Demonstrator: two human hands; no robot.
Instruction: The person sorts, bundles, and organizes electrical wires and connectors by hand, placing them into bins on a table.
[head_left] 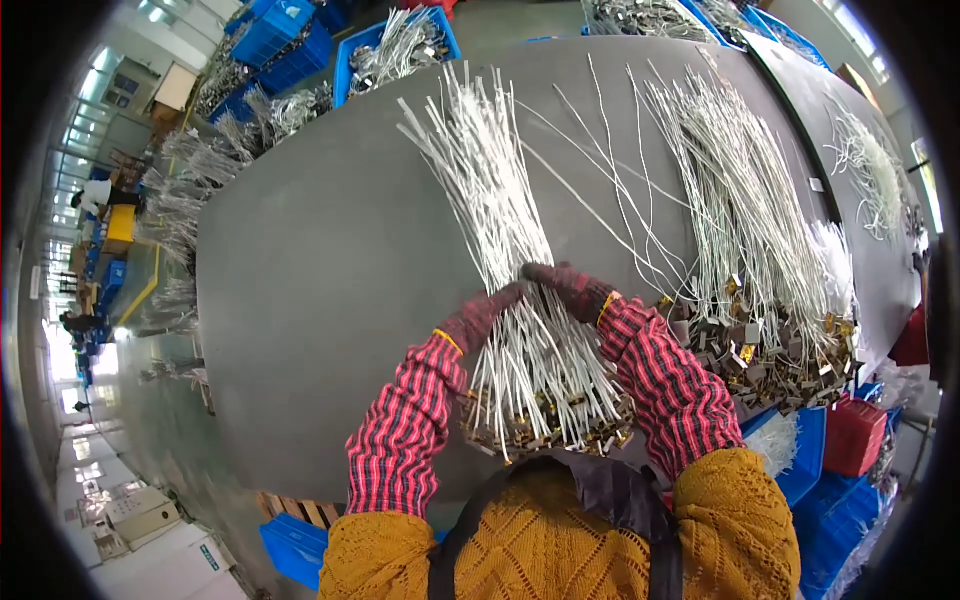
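A thick bundle of white wires (490, 190) lies on the grey table before me, its brown and gold block-like ends (510, 435) toward my body. My left hand (487, 317), in a dark red glove, is curled round the left side of the bundle at its middle. From the other side my right hand (572, 290), gloved alike, grips the bundle, its fingertips close to those of the left. The undersides of both hands are hidden. Several loose wires (612, 170) are strewn on the table to the right of the bundle.
A larger pile of similar wires (745, 190) lies on the table (310, 270) to the right, block ends (770, 360) toward me. Blue crates (345, 75) with wires stand beyond the far edge. A red container (855, 435) and blue crates (835, 530) are at lower right.
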